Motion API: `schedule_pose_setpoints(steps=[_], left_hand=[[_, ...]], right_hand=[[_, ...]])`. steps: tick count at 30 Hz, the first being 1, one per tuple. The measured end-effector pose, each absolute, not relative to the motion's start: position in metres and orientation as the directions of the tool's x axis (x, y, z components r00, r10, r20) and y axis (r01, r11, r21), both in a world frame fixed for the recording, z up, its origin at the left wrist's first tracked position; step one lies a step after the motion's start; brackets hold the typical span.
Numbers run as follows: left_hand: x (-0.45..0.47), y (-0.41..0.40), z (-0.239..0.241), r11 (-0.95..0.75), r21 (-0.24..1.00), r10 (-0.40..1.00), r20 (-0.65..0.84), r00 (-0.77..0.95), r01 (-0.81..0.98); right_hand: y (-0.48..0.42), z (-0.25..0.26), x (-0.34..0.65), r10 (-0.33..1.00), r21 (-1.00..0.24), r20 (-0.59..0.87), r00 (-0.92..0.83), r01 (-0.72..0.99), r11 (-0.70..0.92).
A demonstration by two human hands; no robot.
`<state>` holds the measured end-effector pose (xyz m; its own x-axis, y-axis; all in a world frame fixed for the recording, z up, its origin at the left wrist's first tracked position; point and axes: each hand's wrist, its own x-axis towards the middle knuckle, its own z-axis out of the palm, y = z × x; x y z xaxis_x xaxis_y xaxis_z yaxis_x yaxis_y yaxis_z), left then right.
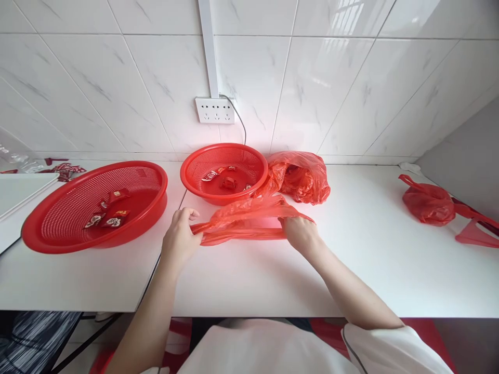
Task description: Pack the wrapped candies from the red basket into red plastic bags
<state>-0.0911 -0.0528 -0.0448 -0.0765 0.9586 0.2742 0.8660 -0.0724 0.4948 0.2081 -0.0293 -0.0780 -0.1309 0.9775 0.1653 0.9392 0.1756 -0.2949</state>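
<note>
A thin red plastic bag (245, 221) is stretched flat between my two hands just above the white table (370, 259). My left hand (180, 238) pinches its left end, fingers closed on the film. My right hand (299, 232) grips the right end, fingers curled round the plastic. Behind the bag stands a small red mesh basket (224, 171) holding a few small red packets. A large red mesh basket (95, 205) with several red packets sits to the left of my left hand.
A crumpled red bag (298, 176) lies right of the small basket. Another knotted red bag (429, 203) and a flat red bag (476, 231) lie at the far right. A wall socket (215, 110) with a cable is behind. Loose packets (64, 170) lie at the back left.
</note>
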Motion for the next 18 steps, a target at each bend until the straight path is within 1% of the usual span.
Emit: schedule_pose_setpoints(steps=[2,3,4,5,6,7,8,9,10,12,13,14,15,17,18], left_hand=[[-0.078,-0.061,-0.027,-0.200,0.394,0.940,0.334,0.063,0.897],[-0.067,-0.067,-0.018,-0.295,0.355,0.908,0.393,0.145,0.887],[-0.054,-0.074,-0.010,-0.387,0.346,0.875,0.429,0.223,0.855],[-0.040,-0.080,-0.004,-0.480,0.357,0.846,0.432,0.314,0.801],[-0.028,-0.085,-0.001,-0.557,0.376,0.820,0.390,0.419,0.740],[-0.018,-0.087,-0.002,-0.594,0.387,0.804,0.315,0.504,0.705],[-0.010,-0.086,-0.006,-0.590,0.383,0.806,0.223,0.548,0.711],[-0.006,-0.083,-0.014,-0.552,0.352,0.828,0.131,0.545,0.756],[-0.006,-0.077,-0.024,-0.494,0.293,0.863,0.050,0.503,0.819],[-0.014,-0.061,-0.048,-0.354,0.156,0.931,-0.041,0.364,0.922],[-0.020,-0.053,-0.059,-0.308,0.121,0.942,-0.096,0.320,0.943],[-0.027,-0.045,-0.069,-0.246,0.103,0.947,-0.188,0.262,0.964],[-0.034,-0.039,-0.076,-0.227,0.097,0.942,-0.232,0.244,0.969],[-0.044,-0.031,-0.083,-0.219,0.101,0.927,-0.287,0.239,0.971],[-0.046,-0.029,-0.083,-0.243,0.109,0.921,-0.287,0.264,0.964]], right_hand=[[-0.026,-0.070,0.208,0.995,-0.203,0.044,-0.091,0.974,0.098],[-0.026,-0.066,0.206,0.995,-0.163,-0.010,-0.104,0.981,0.101],[-0.027,-0.061,0.203,0.990,-0.141,-0.051,-0.135,0.982,0.126],[-0.028,-0.057,0.199,0.981,-0.134,-0.081,-0.176,0.977,0.164],[-0.029,-0.053,0.196,0.969,-0.140,-0.103,-0.223,0.968,0.208],[-0.030,-0.050,0.194,0.954,-0.156,-0.122,-0.274,0.954,0.255],[-0.031,-0.047,0.192,0.936,-0.180,-0.138,-0.323,0.938,0.297],[-0.031,-0.046,0.192,0.920,-0.203,-0.150,-0.362,0.922,0.330],[-0.030,-0.046,0.192,0.907,-0.215,-0.163,-0.388,0.911,0.351],[-0.026,-0.049,0.197,0.902,-0.196,-0.203,-0.382,0.918,0.344],[-0.023,-0.052,0.201,0.906,-0.173,-0.224,-0.360,0.929,0.327],[-0.019,-0.055,0.205,0.908,-0.149,-0.245,-0.339,0.939,0.310],[-0.016,-0.058,0.209,0.907,-0.134,-0.264,-0.327,0.944,0.302],[-0.011,-0.063,0.216,0.894,-0.143,-0.277,-0.352,0.935,0.325],[-0.010,-0.063,0.217,0.882,-0.157,-0.275,-0.382,0.923,0.351]])
